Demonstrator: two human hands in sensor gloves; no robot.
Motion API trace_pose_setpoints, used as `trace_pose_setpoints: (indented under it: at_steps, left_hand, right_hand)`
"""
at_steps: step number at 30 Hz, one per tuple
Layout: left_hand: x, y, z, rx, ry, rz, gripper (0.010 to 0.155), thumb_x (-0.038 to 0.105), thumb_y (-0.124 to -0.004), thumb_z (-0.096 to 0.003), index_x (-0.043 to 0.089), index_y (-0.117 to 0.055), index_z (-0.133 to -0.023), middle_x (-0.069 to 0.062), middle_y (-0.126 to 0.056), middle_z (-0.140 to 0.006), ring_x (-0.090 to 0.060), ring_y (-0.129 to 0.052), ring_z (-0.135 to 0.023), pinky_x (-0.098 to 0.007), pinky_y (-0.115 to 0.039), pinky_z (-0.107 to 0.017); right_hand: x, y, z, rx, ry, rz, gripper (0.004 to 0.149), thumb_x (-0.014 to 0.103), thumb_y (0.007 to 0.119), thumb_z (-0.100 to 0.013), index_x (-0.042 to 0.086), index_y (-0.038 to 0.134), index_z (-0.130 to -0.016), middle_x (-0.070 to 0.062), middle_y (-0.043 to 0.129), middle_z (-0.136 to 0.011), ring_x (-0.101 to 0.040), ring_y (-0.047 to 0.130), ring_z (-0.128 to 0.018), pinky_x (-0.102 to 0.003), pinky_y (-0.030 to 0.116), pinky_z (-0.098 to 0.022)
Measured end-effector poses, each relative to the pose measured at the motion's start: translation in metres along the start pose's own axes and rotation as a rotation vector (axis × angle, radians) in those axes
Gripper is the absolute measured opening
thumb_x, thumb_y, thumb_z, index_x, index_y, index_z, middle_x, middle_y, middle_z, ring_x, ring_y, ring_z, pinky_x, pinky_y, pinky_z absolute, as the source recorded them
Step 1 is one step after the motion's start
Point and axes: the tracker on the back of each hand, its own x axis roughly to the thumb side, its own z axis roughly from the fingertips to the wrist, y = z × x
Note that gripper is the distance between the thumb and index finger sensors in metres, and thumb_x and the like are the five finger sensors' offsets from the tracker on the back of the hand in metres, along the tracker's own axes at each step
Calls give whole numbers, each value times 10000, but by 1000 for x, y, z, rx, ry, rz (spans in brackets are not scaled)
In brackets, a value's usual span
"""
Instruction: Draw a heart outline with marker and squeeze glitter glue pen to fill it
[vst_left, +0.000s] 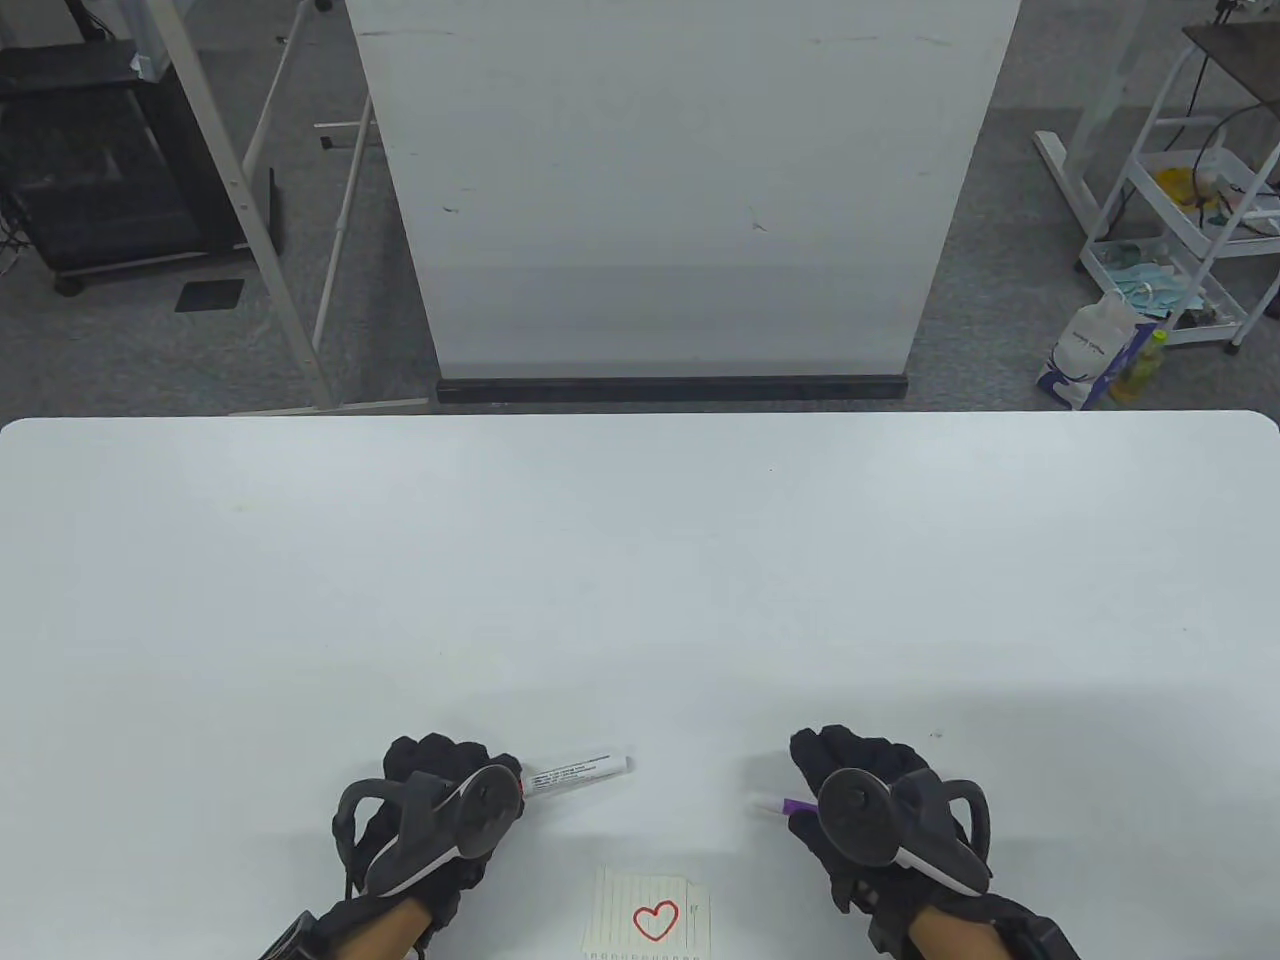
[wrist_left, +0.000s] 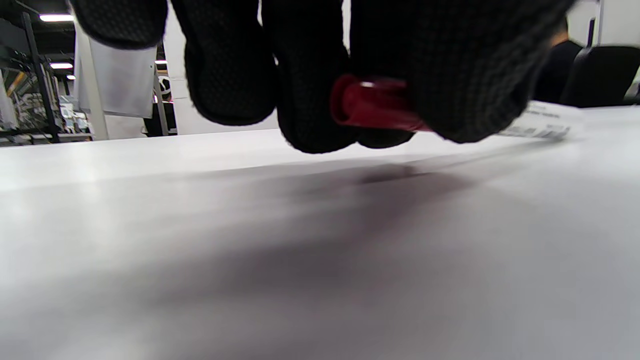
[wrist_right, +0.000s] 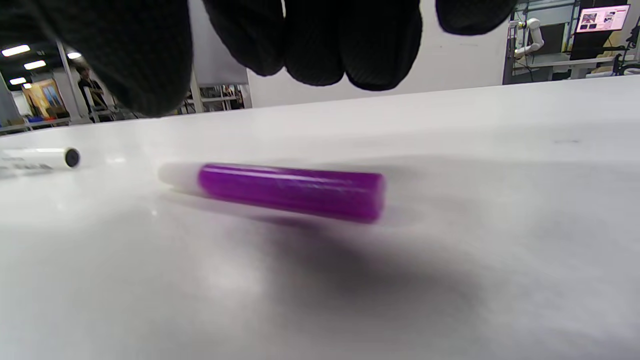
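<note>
A small lined paper (vst_left: 620, 915) with a red heart outline (vst_left: 655, 920) lies at the table's near edge, between my hands. My left hand (vst_left: 445, 770) pinches the red cap end of the white marker (vst_left: 582, 769); in the left wrist view the red cap (wrist_left: 372, 102) sits between the thumb and fingers (wrist_left: 305, 75), just above the table. The purple glitter glue pen (wrist_right: 290, 190) lies flat on the table with its white tip to the left. My right hand (vst_left: 850, 765) hovers over it with relaxed fingers (wrist_right: 320, 40), not touching it. Only the tip end of the glitter glue pen (vst_left: 775, 805) shows in the table view.
The white table (vst_left: 640, 580) stretches far ahead of both hands. Beyond its far edge stands a white panel (vst_left: 680, 180). A white cart (vst_left: 1190, 230) with supplies stands on the floor at the back right.
</note>
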Motion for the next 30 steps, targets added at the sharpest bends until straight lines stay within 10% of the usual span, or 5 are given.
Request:
trace_pose_setpoints:
  at_steps: [16, 30]
  left_hand:
    - [-22, -5, 4, -60, 31, -14, 524, 507, -867, -420, 277, -868, -891, -40, -924, -885, -369, -863, -807, -685, -576, -682]
    - [-2, 14, 26, 270, -159, 30, 639, 622, -802, -409, 304, -773, -962, -44, -868, -922, -325, -875, -753, -634, -641, -653]
  right_hand:
    - [5, 20, -11, 53, 42, 174, 488, 432, 885, -363, 244, 872, -813, -134, 824, -903, -345, 870, -742, -650, 595, -643]
    - [12, 23, -13, 85, -45, 44, 488, 468, 810, -389, 214, 795, -806, -155, 766, -916, -359, 811, -736, -639, 563, -652]
